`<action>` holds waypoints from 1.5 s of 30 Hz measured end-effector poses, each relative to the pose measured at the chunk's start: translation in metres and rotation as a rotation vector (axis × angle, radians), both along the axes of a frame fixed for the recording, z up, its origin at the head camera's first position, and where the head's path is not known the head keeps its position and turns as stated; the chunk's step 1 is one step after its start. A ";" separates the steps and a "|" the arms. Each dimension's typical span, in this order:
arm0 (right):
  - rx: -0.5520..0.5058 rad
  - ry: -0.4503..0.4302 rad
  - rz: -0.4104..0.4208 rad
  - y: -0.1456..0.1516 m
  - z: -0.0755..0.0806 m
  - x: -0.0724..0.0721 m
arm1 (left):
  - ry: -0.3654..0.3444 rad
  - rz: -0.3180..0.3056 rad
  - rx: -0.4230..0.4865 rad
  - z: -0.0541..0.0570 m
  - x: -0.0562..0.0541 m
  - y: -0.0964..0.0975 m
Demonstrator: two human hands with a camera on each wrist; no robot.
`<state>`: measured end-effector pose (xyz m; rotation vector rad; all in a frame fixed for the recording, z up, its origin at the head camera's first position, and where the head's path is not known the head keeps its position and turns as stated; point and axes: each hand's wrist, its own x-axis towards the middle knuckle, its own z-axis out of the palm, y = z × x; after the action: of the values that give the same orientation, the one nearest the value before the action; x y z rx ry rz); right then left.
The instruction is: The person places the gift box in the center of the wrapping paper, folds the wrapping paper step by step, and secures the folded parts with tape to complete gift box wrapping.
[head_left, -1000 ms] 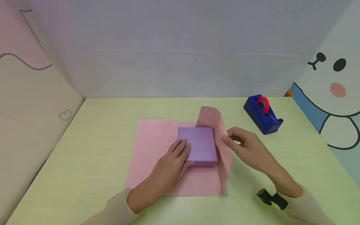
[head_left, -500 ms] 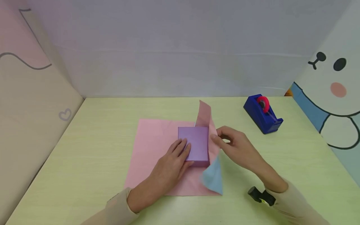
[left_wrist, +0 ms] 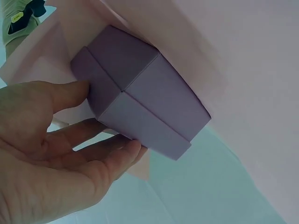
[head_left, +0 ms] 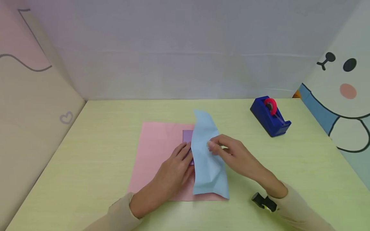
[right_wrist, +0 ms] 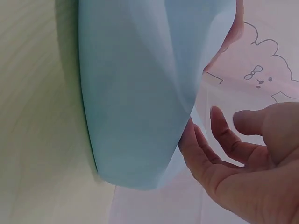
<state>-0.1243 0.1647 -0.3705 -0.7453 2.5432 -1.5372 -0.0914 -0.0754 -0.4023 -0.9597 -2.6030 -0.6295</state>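
A purple lidded box (left_wrist: 154, 88) rests on pink paper (head_left: 150, 154); its right part is hidden in the head view. My left hand (head_left: 170, 176) holds the box at its near left corner, thumb against the side and fingers over the lid. The paper's right-hand flap (head_left: 206, 160) stands folded up and over the box, its light blue face outward. My right hand (head_left: 231, 152) is at the outer face of that flap. In the right wrist view, one fingertip meets the flap's edge while the thumb (right_wrist: 252, 122) stands apart from it.
A blue tape dispenser (head_left: 267, 120) with a red-cored roll stands at the back right of the pale wooden table (head_left: 95, 154). Walls with printed cartoon shapes rise behind and at both sides. A small black device (head_left: 263, 202) sits at the right sleeve.
The right hand has moved left, bringing the paper flap up and over the box, so its blue face shows now. The left hand and box have stayed in place.
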 end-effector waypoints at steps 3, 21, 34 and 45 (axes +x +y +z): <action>0.030 0.051 0.023 0.001 -0.002 0.000 | -0.041 -0.007 0.027 0.003 0.001 -0.001; 0.252 0.255 0.049 0.004 -0.006 0.000 | -0.008 -0.055 -0.129 0.008 -0.004 -0.005; 0.488 0.130 0.115 0.010 -0.005 0.005 | 0.020 -0.077 -0.123 0.005 -0.006 -0.004; 0.522 0.120 0.162 0.011 -0.013 0.002 | 0.064 -0.091 -0.121 0.003 -0.007 -0.004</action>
<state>-0.1227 0.1756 -0.3834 -0.9494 2.7019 -0.7454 -0.0988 -0.0793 -0.3995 -1.1219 -2.5779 -0.4591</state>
